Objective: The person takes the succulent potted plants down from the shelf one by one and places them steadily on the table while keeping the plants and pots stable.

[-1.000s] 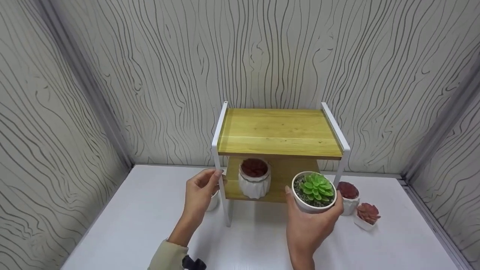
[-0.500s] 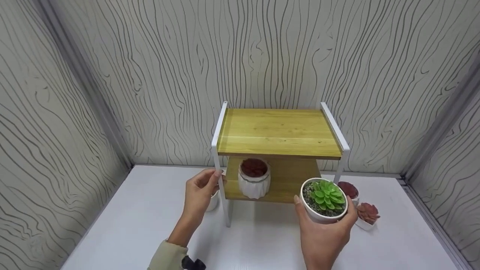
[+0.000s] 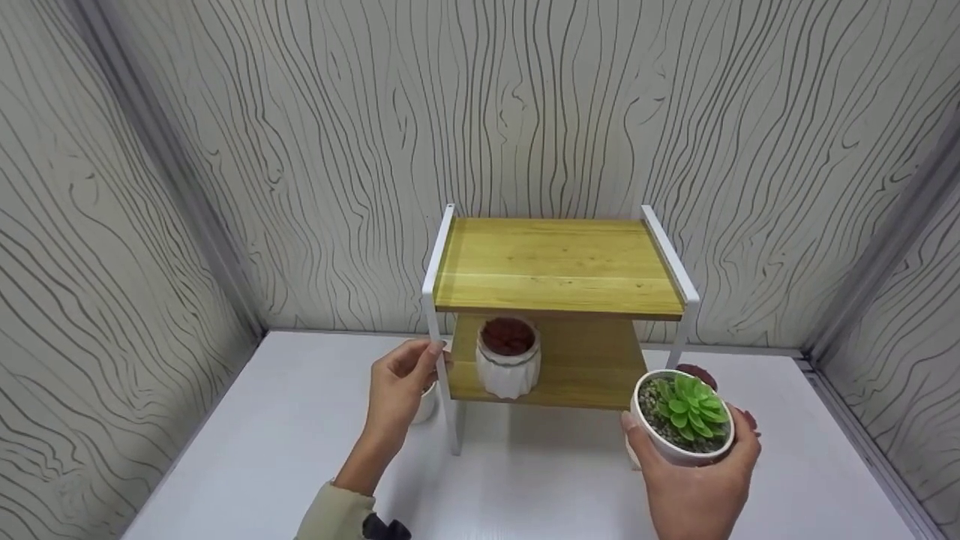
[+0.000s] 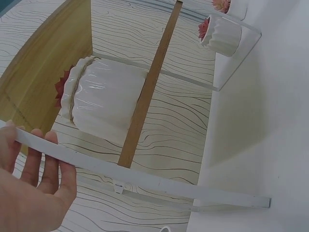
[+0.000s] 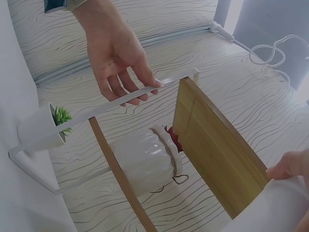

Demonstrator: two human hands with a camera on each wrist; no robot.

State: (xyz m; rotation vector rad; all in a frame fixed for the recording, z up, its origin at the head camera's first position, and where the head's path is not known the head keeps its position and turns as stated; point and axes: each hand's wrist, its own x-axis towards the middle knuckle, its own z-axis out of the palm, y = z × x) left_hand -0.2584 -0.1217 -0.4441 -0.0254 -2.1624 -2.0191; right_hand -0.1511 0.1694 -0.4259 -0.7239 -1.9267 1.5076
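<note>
My right hand (image 3: 701,491) holds a white pot with a green succulent (image 3: 691,412) in the air, at the front right of a two-tier wooden shelf (image 3: 559,262). Thumb and fingers wrap the pot's sides, as the right wrist view shows in part with the white pot (image 5: 275,208). My left hand (image 3: 395,386) grips the shelf's white left front leg (image 3: 452,431); in the left wrist view its fingers (image 4: 48,169) curl round that bar. On the lower tier, toward the left, stands a white ribbed pot with a dark red succulent (image 3: 508,367).
Behind my right hand, a dark red succulent (image 3: 697,373) and a paler red one (image 3: 751,422) are partly hidden; the left wrist view shows their white pots (image 4: 226,37). A white pot with a green plant (image 5: 36,128) stands left of the shelf. Patterned walls (image 3: 330,150) enclose the table.
My right hand has moved right and toward me with the green succulent, away from the lower tier, now covering more of the red succulents. The left hand and shelf have stayed put.
</note>
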